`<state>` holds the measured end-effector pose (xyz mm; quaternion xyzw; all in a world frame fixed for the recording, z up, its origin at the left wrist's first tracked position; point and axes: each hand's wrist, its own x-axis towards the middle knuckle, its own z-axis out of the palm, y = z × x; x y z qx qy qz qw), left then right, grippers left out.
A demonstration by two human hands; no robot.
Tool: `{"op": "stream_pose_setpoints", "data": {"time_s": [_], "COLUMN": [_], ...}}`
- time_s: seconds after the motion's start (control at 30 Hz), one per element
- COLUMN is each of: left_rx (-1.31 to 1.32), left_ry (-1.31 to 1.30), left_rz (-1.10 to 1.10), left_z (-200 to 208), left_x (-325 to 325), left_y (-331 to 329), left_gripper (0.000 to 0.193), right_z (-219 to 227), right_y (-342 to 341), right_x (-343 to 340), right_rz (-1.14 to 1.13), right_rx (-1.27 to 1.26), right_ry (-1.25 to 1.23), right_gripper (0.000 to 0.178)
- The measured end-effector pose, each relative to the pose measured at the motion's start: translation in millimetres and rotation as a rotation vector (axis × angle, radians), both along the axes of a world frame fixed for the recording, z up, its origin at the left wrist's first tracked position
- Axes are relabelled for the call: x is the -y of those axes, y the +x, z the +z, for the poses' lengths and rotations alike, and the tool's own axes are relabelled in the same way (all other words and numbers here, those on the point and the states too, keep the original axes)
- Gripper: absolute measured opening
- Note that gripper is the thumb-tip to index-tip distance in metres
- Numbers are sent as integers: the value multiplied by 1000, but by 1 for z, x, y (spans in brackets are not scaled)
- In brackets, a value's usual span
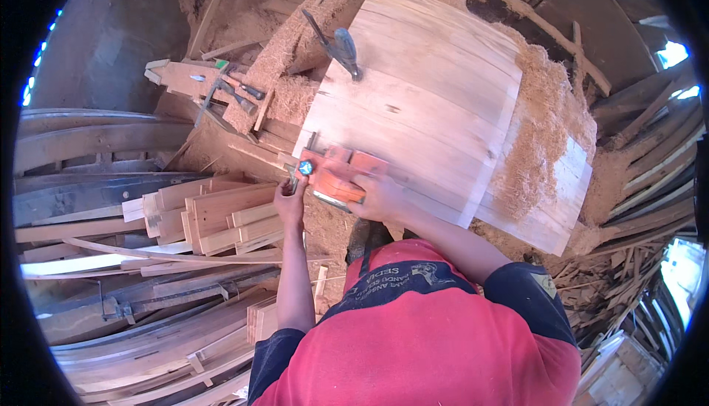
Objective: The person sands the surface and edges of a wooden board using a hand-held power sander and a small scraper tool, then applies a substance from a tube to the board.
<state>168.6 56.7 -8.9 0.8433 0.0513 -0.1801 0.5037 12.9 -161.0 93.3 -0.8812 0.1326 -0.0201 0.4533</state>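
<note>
The planer (341,182) sits at the near left corner of the panel (421,88), just in front of your body; whether its sole bears on the wood or hangs clear, you cannot tell. Your right hand (382,198) has its grip wrapped round the planer's rear part. Your left hand (289,201) has its fingers curled at a slim metal bar (295,182) by the planer's nose, but you cannot tell whether that grip closes on it. You seem to be at the planing step, perhaps seeing to a fixing at this corner. The next move likely calls for a firm right hand and a level sole, with your left fingers clear of the cutter.

The planer is a boxy orange body, with a round blue-and-white disc (306,167) near its front. The panel is pale, smooth planks laid edge to edge, finely grained, with a few dark knots. A blue-handled clamp (344,52) stands at its left edge. To the right, coarse, curly, tan shavings (535,140) lie over a pale board (572,177). Slender hand tools (238,100) lie to the left; nearer you, squared blocks (229,218) are stacked.
</note>
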Motion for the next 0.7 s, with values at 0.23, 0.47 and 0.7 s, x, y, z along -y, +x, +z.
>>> {"op": "stream_pose_setpoints", "data": {"time_s": [0.23,0.47,0.7], "left_rx": [87,42,-90], "left_ry": [-33,-41,12], "left_rz": [81,53,-308], "left_z": [-13,-12,-24], "left_x": [-43,-42,17], "left_y": [112,102,-92], "left_gripper": [68,55,61], "right_z": [-7,-17,21], "right_y": [113,96,-133], "right_x": [-39,-36,42], "right_rz": [29,56,16], "right_rx": [33,120,81], "right_ry": [3,75,-154], "right_gripper": [42,41,48]}}
